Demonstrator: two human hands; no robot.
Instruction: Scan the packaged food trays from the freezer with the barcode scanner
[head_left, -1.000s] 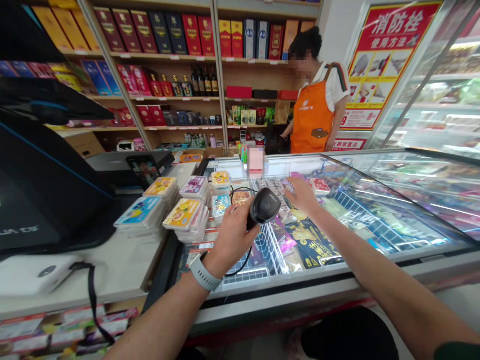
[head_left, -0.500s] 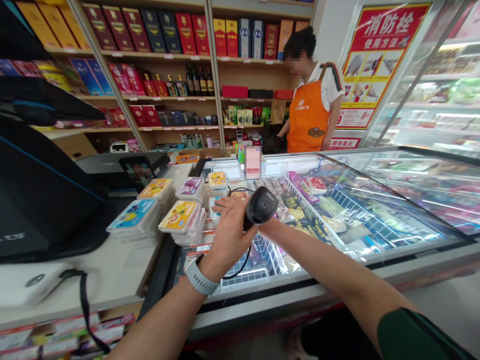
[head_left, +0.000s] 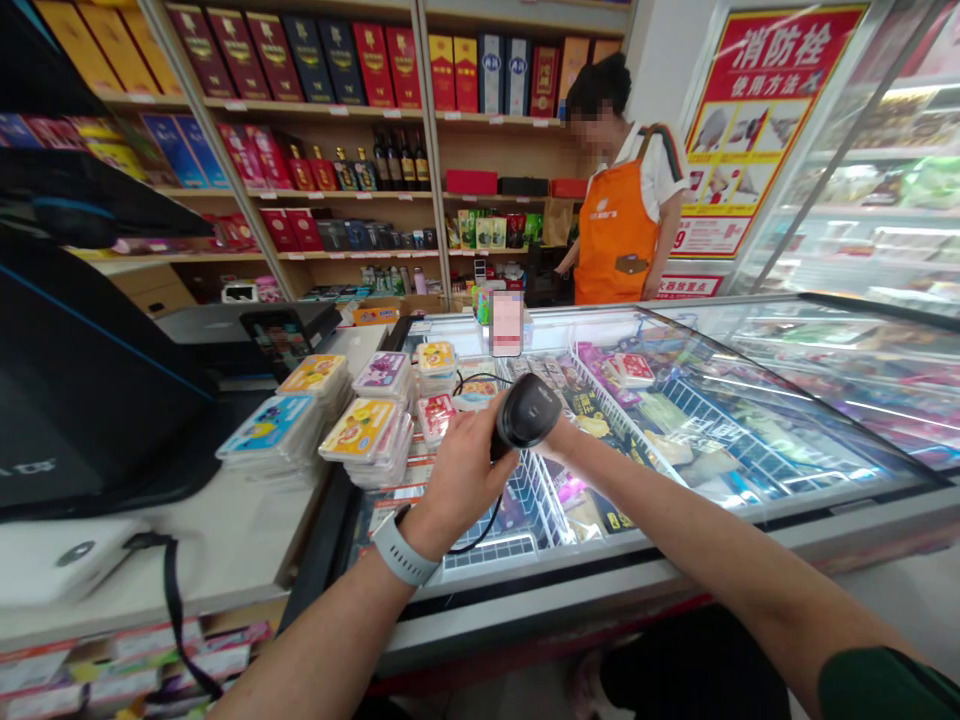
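Observation:
A black handheld barcode scanner [head_left: 529, 412] is gripped in my left hand [head_left: 466, 470], fingers wrapped round its handle, above the glass-topped freezer. My right hand [head_left: 553, 438] is behind the scanner; its fingers are hidden, and I cannot see whether it holds anything. Just left of the scanner, a red-lidded flat pack [head_left: 435, 414] lies on the freezer top. Further left are stacks of flat plastic packs with yellow lids [head_left: 361, 428], purple lids [head_left: 382, 373] and blue lids [head_left: 268, 426]. The scanner's black cable [head_left: 480, 540] hangs below my left hand.
A phone with a pink screen [head_left: 506, 325] stands at the freezer's far edge. Behind it is a person in an orange apron [head_left: 619, 235]. A dark checkout terminal [head_left: 82, 400] and a white device [head_left: 67, 565] occupy the left counter. Wire baskets [head_left: 540, 495] show under the glass.
My right hand has drawn back to the right, its fingers no longer showing left of the scanner. A red-lidded pack now shows where a blue one was under them. The left hand barely moved.

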